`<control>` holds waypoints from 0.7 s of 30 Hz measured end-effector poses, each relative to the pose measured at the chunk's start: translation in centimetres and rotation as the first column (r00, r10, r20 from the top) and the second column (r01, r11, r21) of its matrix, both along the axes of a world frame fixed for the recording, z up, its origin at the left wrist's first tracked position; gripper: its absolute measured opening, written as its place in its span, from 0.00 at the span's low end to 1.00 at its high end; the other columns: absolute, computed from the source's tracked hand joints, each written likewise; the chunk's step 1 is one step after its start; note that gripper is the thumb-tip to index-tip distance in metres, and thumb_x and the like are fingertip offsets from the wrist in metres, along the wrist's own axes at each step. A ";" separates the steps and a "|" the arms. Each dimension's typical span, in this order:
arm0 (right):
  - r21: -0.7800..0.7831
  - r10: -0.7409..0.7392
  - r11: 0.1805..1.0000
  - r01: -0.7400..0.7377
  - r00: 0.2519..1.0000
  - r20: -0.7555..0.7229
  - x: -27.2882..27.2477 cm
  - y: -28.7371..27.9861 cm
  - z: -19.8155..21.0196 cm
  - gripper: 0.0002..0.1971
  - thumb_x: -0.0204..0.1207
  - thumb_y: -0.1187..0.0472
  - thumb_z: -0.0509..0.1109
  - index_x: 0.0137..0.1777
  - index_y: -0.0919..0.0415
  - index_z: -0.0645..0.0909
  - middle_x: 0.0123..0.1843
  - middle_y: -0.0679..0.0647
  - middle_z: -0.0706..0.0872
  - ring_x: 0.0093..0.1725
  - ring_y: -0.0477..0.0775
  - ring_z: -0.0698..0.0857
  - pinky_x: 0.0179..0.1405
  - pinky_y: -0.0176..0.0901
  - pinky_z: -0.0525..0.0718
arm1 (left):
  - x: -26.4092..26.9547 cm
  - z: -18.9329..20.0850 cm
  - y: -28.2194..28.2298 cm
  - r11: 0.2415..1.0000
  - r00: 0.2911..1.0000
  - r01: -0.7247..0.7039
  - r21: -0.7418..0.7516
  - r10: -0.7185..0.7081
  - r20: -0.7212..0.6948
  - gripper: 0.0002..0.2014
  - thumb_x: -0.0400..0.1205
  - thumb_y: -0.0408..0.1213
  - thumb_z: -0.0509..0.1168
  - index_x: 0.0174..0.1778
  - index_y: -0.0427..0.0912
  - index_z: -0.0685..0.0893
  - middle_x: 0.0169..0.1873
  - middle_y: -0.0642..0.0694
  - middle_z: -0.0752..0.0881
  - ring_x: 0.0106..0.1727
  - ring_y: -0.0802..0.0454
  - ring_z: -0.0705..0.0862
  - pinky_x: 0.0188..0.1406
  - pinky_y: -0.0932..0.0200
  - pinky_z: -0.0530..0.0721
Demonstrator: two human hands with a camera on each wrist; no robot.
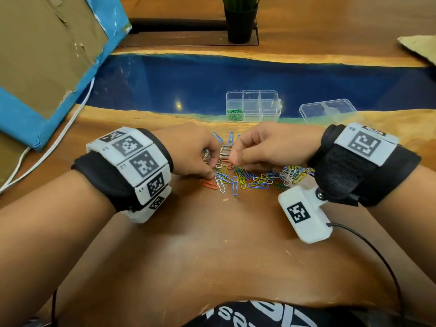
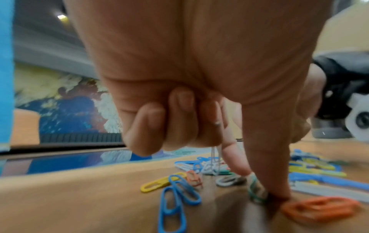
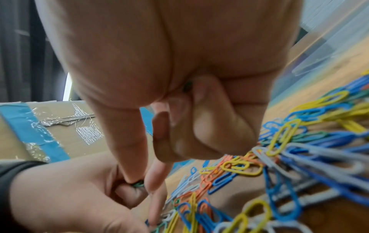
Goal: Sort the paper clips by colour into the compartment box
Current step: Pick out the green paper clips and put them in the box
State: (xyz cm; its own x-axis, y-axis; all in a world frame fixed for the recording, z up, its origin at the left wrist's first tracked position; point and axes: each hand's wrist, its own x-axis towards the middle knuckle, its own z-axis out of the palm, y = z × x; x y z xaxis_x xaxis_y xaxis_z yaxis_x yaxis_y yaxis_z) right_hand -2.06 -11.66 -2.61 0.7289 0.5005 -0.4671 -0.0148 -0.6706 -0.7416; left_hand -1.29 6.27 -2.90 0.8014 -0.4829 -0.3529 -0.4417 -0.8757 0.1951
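A loose pile of coloured paper clips (image 1: 247, 179) lies on the wooden table. The clear compartment box (image 1: 253, 92) stands behind it, with green clips (image 1: 234, 114) in its front left cell. My left hand (image 1: 212, 167) is at the pile's left end. Its curled fingers hold silver clips (image 2: 214, 151), and its thumb and forefinger press on a green clip (image 2: 254, 193) on the table. My right hand (image 1: 232, 156) is right beside it. Its thumb and forefinger pinch a green clip (image 3: 138, 185), and more green shows inside its curled fingers (image 3: 187, 85).
The box's clear lid (image 1: 328, 109) lies to its right. A cardboard box with blue tape (image 1: 47, 55) and a white cable (image 1: 59, 138) fill the left side. A black plant pot (image 1: 240, 22) stands far back. An orange clip (image 1: 210, 185) lies at the pile's near left.
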 end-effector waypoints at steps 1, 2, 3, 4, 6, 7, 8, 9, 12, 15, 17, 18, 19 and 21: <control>0.003 0.003 1.000 -0.003 1.000 0.005 0.0 0.1 0.0 0.08 0.78 0.59 0.69 0.37 0.50 0.83 0.26 0.50 0.76 0.22 0.47 0.70 0.19 0.35 0.68 | 0.0 0.1 -0.1 1.000 1.000 -0.002 0.024 0.001 0.019 0.07 0.71 0.48 0.74 0.37 0.53 0.83 0.24 0.55 0.75 0.31 0.59 0.73 0.34 0.61 0.69; 0.001 0.006 1.000 -0.006 1.000 0.011 0.0 0.1 -0.1 0.08 0.78 0.59 0.69 0.37 0.50 0.83 0.26 0.50 0.76 0.23 0.47 0.69 0.19 0.36 0.68 | 0.0 0.2 -0.2 0.999 0.999 -0.003 0.043 0.001 0.040 0.06 0.72 0.48 0.74 0.37 0.52 0.85 0.24 0.55 0.75 0.32 0.58 0.74 0.35 0.61 0.69; -0.006 0.012 1.000 -0.012 1.000 0.022 0.0 0.2 -0.1 0.07 0.78 0.59 0.69 0.39 0.51 0.84 0.26 0.50 0.76 0.23 0.47 0.69 0.20 0.36 0.68 | -0.1 0.3 -0.3 0.998 0.998 -0.002 0.062 -0.002 0.065 0.06 0.72 0.48 0.73 0.38 0.51 0.86 0.25 0.55 0.75 0.34 0.56 0.74 0.35 0.62 0.69; -0.018 0.019 1.000 -0.018 0.999 0.036 -0.1 0.2 -0.1 0.06 0.78 0.59 0.70 0.40 0.51 0.84 0.25 0.48 0.76 0.22 0.45 0.70 0.20 0.36 0.68 | -0.1 0.3 -0.4 0.997 0.996 0.002 0.078 -0.009 0.089 0.06 0.73 0.47 0.72 0.39 0.50 0.86 0.25 0.56 0.75 0.36 0.54 0.75 0.36 0.62 0.70; -0.040 0.033 0.999 -0.031 0.997 0.069 -0.1 0.3 -0.2 0.05 0.77 0.57 0.70 0.41 0.52 0.86 0.22 0.44 0.77 0.21 0.42 0.70 0.20 0.32 0.69 | -0.2 0.3 -0.6 0.995 0.993 0.011 0.098 -0.022 0.113 0.04 0.72 0.45 0.70 0.38 0.50 0.86 0.25 0.55 0.76 0.37 0.53 0.76 0.37 0.61 0.73; -0.048 0.041 0.998 -0.037 0.995 0.089 -0.2 0.3 -0.3 0.05 0.77 0.58 0.70 0.42 0.52 0.87 0.20 0.42 0.78 0.20 0.40 0.71 0.20 0.27 0.69 | -0.3 0.3 -0.6 0.994 0.994 0.010 0.106 -0.022 0.111 0.03 0.71 0.44 0.70 0.36 0.50 0.85 0.26 0.55 0.77 0.36 0.53 0.76 0.36 0.60 0.74; -0.056 0.050 0.997 -0.044 0.993 0.107 -0.2 0.3 -0.4 0.05 0.77 0.58 0.70 0.42 0.52 0.87 0.18 0.39 0.79 0.19 0.38 0.73 0.19 0.22 0.68 | -0.3 0.3 -0.6 0.994 0.994 0.007 0.105 -0.018 0.106 0.03 0.71 0.43 0.69 0.34 0.50 0.83 0.26 0.54 0.77 0.35 0.53 0.76 0.35 0.61 0.74; -0.063 0.055 0.997 -0.048 0.991 0.121 -0.1 0.3 -0.5 0.05 0.77 0.59 0.70 0.43 0.53 0.87 0.18 0.38 0.79 0.19 0.36 0.74 0.18 0.21 0.68 | -0.4 0.3 -0.6 0.996 0.995 0.001 0.092 -0.010 0.099 0.04 0.70 0.43 0.68 0.32 0.50 0.81 0.25 0.54 0.77 0.34 0.53 0.76 0.34 0.61 0.73; -0.060 0.028 0.998 -0.020 0.990 0.138 0.1 0.0 -0.6 0.04 0.77 0.58 0.70 0.44 0.52 0.86 0.18 0.38 0.79 0.17 0.34 0.75 0.17 0.19 0.67 | -0.3 0.5 -0.5 0.996 0.997 -0.065 -0.054 0.067 0.043 0.09 0.73 0.42 0.65 0.28 0.50 0.74 0.25 0.52 0.76 0.31 0.53 0.74 0.30 0.59 0.71; -0.071 -0.015 0.997 0.030 0.980 0.200 0.4 -0.2 -0.6 0.01 0.76 0.56 0.71 0.44 0.51 0.84 0.14 0.34 0.76 0.16 0.33 0.74 0.16 0.21 0.67 | -0.1 0.8 -0.8 0.920 0.968 -0.232 -0.316 0.184 -0.173 0.08 0.76 0.43 0.60 0.32 0.47 0.74 0.25 0.52 0.74 0.28 0.52 0.72 0.30 0.58 0.71; -0.043 -0.031 0.998 0.040 0.979 0.203 0.4 -0.2 -0.6 0.06 0.75 0.52 0.73 0.48 0.52 0.85 0.16 0.41 0.76 0.15 0.39 0.72 0.15 0.24 0.66 | 0.0 1.1 -1.3 0.806 0.910 -0.366 -0.464 0.207 -0.359 0.07 0.68 0.42 0.54 0.35 0.43 0.72 0.25 0.50 0.71 0.23 0.53 0.67 0.25 0.60 0.67; -0.007 -0.034 0.999 0.036 0.983 0.181 0.3 -0.2 -0.6 0.09 0.74 0.51 0.73 0.51 0.53 0.85 0.19 0.44 0.75 0.14 0.41 0.70 0.16 0.25 0.66 | 0.0 1.2 -1.4 0.754 0.877 -0.425 -0.501 0.206 -0.434 0.09 0.65 0.40 0.52 0.36 0.40 0.71 0.25 0.49 0.70 0.20 0.53 0.66 0.24 0.62 0.67; 0.037 -0.035 0.999 0.029 0.988 0.154 0.3 -0.2 -0.5 0.12 0.74 0.49 0.72 0.53 0.54 0.85 0.23 0.47 0.75 0.15 0.41 0.68 0.16 0.28 0.67 | 0.1 1.3 -1.6 0.707 0.844 -0.478 -0.522 0.204 -0.497 0.10 0.63 0.40 0.52 0.35 0.39 0.70 0.24 0.46 0.70 0.19 0.53 0.66 0.22 0.63 0.68; 0.127 -0.050 0.991 0.036 0.993 0.103 0.3 -0.2 -0.5 0.15 0.74 0.47 0.72 0.55 0.54 0.85 0.31 0.58 0.73 0.19 0.44 0.67 0.17 0.34 0.68 | 0.0 1.3 -1.8 0.631 0.794 -0.548 -0.549 0.185 -0.580 0.08 0.63 0.40 0.53 0.32 0.40 0.71 0.24 0.43 0.73 0.19 0.51 0.70 0.20 0.64 0.72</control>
